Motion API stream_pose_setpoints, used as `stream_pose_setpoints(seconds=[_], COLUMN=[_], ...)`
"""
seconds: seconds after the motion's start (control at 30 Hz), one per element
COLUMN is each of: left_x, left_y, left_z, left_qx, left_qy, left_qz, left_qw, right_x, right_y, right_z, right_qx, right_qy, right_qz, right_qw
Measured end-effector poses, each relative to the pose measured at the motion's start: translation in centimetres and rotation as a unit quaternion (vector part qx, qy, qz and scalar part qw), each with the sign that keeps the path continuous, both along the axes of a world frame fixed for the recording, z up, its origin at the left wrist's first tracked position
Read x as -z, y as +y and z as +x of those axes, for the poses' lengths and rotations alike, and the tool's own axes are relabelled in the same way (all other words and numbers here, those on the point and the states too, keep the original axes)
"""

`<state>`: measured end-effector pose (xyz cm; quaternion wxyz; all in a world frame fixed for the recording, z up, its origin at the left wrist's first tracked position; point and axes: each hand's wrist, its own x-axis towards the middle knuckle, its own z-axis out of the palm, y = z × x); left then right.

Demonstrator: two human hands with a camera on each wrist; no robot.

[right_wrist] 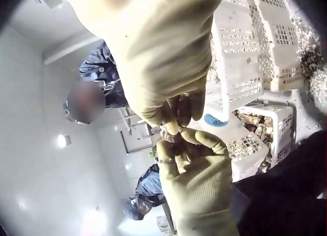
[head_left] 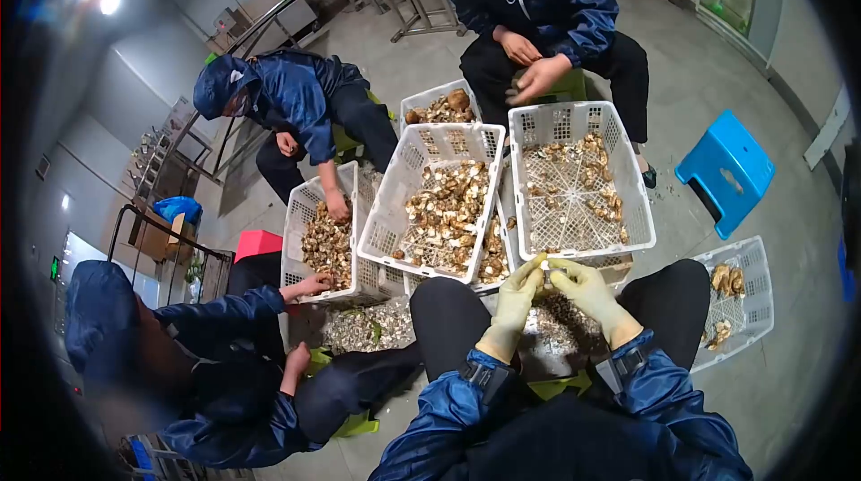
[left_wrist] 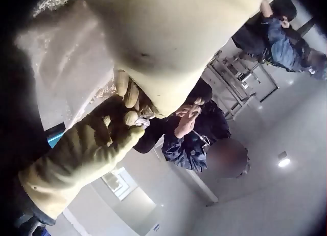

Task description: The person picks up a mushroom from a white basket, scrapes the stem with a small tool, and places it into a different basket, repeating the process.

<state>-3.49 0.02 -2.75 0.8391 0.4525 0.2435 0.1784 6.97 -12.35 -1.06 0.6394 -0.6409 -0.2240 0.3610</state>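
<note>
The gloved left hand (head_left: pixel 513 303) and right hand (head_left: pixel 587 294) pinch one small mushroom piece (head_left: pixel 546 276), mostly hidden by fingertips, near the right crate's (head_left: pixel 587 253) closest rim. The left crate (head_left: pixel 414 267) adjoins it; lower crates are partly covered. One blue stool (head_left: pixel 731 162) stands apart. Three seated people surround the crates, the farthest (head_left: pixel 538 5) cut off above.

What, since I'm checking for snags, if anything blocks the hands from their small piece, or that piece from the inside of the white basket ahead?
Nothing visible: the left hand and right hand pinch the small piece. Toward the white basket, only its near rim appears to lie between.
</note>
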Motion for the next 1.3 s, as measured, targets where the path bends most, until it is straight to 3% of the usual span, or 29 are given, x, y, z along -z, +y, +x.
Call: stream_pose_setpoints(seconds=[0.03, 0.07, 0.13, 0.17, 0.27, 0.3, 0.33, 0.4, 0.5, 0.53, 0.6, 0.63, 0.73, 0.8, 0.87, 0.9, 1.0, 1.03, 1.1, 1.13, 1.23, 1.27, 1.3], left_x=[0.0, -0.1, 0.0, 0.2, -0.1, 0.4, 0.4, 0.5, 1.0, 1.2, 1.5, 0.8, 1.1, 0.9, 0.9, 0.6, 2.5, 2.2, 1.8, 1.5, 2.9, 2.9, 3.0], left_y=[-0.1, 0.1, 0.6, 0.9, 0.6, 0.6, 0.5, 0.6, 0.9, 0.9, 1.2, 0.8, 1.1, 0.9, 0.9, 0.7, 1.1, 0.8, 0.5, 0.4, 1.3, 1.3, 1.2], left_z=[-0.1, -0.2, -0.4, -0.6, -0.5, -0.3, -0.3, -0.2, -0.3, -0.4, -1.0, -1.0, -0.7, -0.5, -0.8, -1.1, -0.8, -1.0, -1.1, -1.1, -0.8, -0.6, -0.7], left_qx=[0.009, 0.017, 0.036, 0.044, 0.019, 0.009, 0.010, 0.011, 0.021, 0.023, 0.088, 0.088, 0.064, 0.048, 0.057, 0.070, 0.079, 0.118, 0.117, 0.118, 0.109, 0.099, 0.102], left_qy=[0.000, 0.008, 0.024, 0.006, 0.014, 0.008, 0.011, 0.014, 0.016, 0.020, -0.097, -0.091, -0.040, -0.032, -0.041, -0.095, -0.130, -0.121, -0.092, -0.077, -0.161, -0.177, -0.169], left_qz=[0.031, -0.004, -0.074, -0.128, -0.138, -0.123, -0.111, -0.085, -0.107, -0.110, -0.178, -0.154, -0.122, -0.121, -0.136, -0.205, -0.313, -0.014, 0.056, 0.092, -0.152, -0.229, -0.171], left_qw=[0.999, 1.000, 0.996, 0.991, 0.990, 0.992, 0.994, 0.996, 0.994, 0.993, 0.975, 0.980, 0.990, 0.991, 0.988, 0.972, 0.937, 0.986, 0.987, 0.986, 0.969, 0.952, 0.965], right_x=[-0.2, -0.4, -2.5, -0.4, -0.6, 1.7, 1.1, 0.8, -0.5, -0.4, -0.3, -2.3, -1.2, -0.2, -1.4, 1.9, 1.2, 0.5, -1.0, -1.6, -2.9, -2.9, -2.9], right_y=[0.3, 0.4, -0.1, -0.2, -0.2, 0.1, 0.4, 0.0, 0.1, -0.1, -0.3, -0.3, 0.0, 0.3, 0.1, 0.2, 0.2, 0.3, 0.1, 0.0, -0.3, -0.3, -0.3], right_z=[-0.2, -0.3, 0.3, 1.0, 0.8, 0.6, -0.1, 0.0, -0.4, 0.0, 1.1, 0.9, 0.0, -0.3, -0.7, 0.8, 0.6, 0.4, -0.2, -0.4, -0.2, -0.1, -0.1], right_qx=[0.009, 0.019, 0.006, 0.014, 0.012, 0.021, 0.023, 0.005, 0.017, 0.012, 0.008, 0.014, 0.024, 0.039, 0.049, 0.039, 0.042, 0.038, 0.029, 0.024, -0.005, -0.009, -0.014], right_qy=[-0.024, -0.047, 0.000, -0.046, -0.013, -0.019, 0.020, -0.082, -0.087, -0.079, -0.062, 0.020, -0.098, -0.251, -0.136, -0.037, 0.025, 0.027, 0.034, -0.024, -0.178, -0.178, -0.178], right_qz=[0.003, 0.006, -0.099, -0.078, -0.056, -0.019, 0.029, -0.055, -0.027, -0.049, -0.090, -0.065, -0.029, 0.066, 0.000, -0.045, -0.016, -0.007, 0.010, 0.021, 0.026, 0.031, 0.036], right_qw=[1.000, 0.999, 0.995, 0.996, 0.998, 0.999, 0.999, 0.995, 0.996, 0.996, 0.994, 0.998, 0.995, 0.965, 0.989, 0.998, 0.999, 0.999, 0.999, 0.999, 0.984, 0.983, 0.983])
